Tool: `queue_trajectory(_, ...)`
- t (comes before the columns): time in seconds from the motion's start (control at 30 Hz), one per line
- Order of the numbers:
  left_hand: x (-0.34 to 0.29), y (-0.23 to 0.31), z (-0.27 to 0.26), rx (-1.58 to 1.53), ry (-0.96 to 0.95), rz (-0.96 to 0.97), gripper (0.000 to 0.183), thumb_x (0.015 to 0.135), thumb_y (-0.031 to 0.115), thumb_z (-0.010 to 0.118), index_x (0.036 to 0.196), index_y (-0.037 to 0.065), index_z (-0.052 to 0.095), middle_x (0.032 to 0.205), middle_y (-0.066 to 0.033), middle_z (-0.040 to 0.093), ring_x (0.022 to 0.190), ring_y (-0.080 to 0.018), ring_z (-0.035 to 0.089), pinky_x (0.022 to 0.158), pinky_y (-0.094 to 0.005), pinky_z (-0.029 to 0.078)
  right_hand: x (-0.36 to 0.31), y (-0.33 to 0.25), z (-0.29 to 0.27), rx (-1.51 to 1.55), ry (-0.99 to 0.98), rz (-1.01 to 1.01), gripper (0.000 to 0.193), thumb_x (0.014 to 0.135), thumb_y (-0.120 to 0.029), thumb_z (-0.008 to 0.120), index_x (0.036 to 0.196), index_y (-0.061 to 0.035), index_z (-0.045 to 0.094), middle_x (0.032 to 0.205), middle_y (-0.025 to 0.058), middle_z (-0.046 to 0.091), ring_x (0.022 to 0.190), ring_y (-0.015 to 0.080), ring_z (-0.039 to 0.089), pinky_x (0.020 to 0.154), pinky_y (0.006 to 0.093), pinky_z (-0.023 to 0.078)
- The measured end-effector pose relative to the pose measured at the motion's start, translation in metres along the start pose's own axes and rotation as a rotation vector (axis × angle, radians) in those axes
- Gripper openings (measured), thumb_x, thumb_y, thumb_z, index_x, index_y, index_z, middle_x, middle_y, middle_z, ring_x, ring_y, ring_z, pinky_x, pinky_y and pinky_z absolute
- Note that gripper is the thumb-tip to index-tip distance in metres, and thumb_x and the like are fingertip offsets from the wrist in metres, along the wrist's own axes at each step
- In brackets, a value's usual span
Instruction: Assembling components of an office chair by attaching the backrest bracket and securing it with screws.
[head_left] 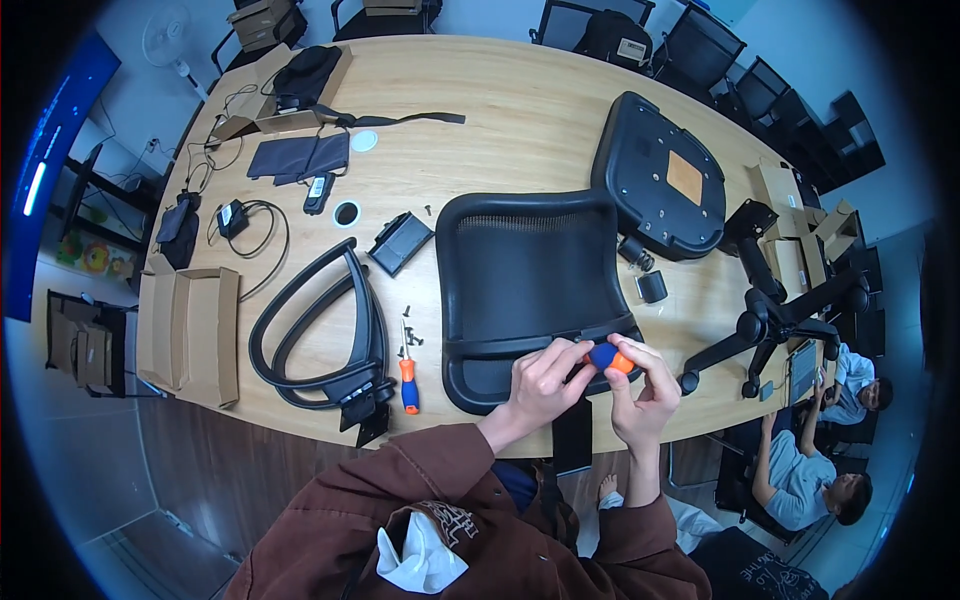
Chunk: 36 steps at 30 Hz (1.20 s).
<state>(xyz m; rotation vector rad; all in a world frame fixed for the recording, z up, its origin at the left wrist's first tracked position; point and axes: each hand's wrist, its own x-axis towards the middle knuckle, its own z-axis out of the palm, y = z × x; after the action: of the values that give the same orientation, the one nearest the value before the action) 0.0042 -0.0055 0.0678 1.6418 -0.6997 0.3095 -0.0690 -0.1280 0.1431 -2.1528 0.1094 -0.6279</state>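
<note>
Both my hands are at a screwdriver [603, 356] with a blue and orange handle, above the lower edge of a black mesh chair back [530, 270]. My left hand [545, 388] is closed at the handle's blue side. The fingers of my right hand [645, 390] close round its orange end. Its shaft is hidden from view. The chair back lies flat on the table, and a dark flat bar [573, 440] hangs past the table edge below it. Left of the chair back lies a second orange and blue screwdriver [409, 387], with several loose screws [414, 341] by its tip.
Black armrests [372, 330], a black bracket [401, 243] and an open cardboard box [190, 335] lie left on the table [520, 120]. Rightward are a chair seat [655, 215], a caster [651, 288] and a star-shaped chair base [765, 315]. Two people [800, 480] sit at the right.
</note>
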Motion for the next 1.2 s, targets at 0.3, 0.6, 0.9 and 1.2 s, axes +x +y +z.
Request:
queue_trajectory(0.3,0.002,0.007,0.005,-0.002,0.023,0.028,0.027,0.071,0.004,0.084,0.093,0.003,0.069,0.083,-0.0063,0.068,0.050,-0.0117,0.055,0.048,-0.0251,0.047,0.003,0.003,0.002,-0.113,0.181,0.116,0.044,0.069,-0.016,0.092,0.095,-0.0006,0.060,0.092,0.0086,0.060,0.079,0.0214,0.060,0.074,0.0314,0.052)
queue_trajectory(0.6,0.015,0.010,-0.008,0.023,-0.072,-0.027,0.032,0.071,0.010,0.086,0.097,0.004,0.067,0.085,-0.0058,0.069,0.052,-0.0142,0.060,0.049,-0.0261,0.049,0.018,-0.010,-0.012,-0.042,0.017,0.018,0.036,0.076,0.002,0.079,0.111,-0.0009,0.072,0.102,0.0140,0.072,0.098,0.0266,0.069,0.086,0.0342,0.055)
queue_trajectory(0.9,0.034,0.013,-0.009,0.012,-0.078,0.120,0.036,0.067,0.008,0.084,0.098,0.004,0.067,0.086,-0.0064,0.067,0.054,-0.0141,0.060,0.050,-0.0270,0.051,0.026,-0.007,-0.013,-0.047,-0.016,0.097,0.036,0.069,-0.010,0.090,0.097,-0.0011,0.070,0.089,0.0088,0.067,0.084,0.0178,0.067,0.075,0.0304,0.053)
queue_trajectory(1.2,0.048,0.026,-0.019,0.027,-0.268,0.050,0.032,0.073,0.016,0.087,0.096,0.001,0.070,0.087,-0.0074,0.067,0.059,-0.0145,0.063,0.055,-0.0273,0.053,0.039,0.010,-0.043,0.086,-0.265,-0.144,0.032,0.082,-0.004,0.077,0.113,-0.0021,0.072,0.103,0.0131,0.072,0.093,0.0256,0.069,0.083,0.0345,0.055)
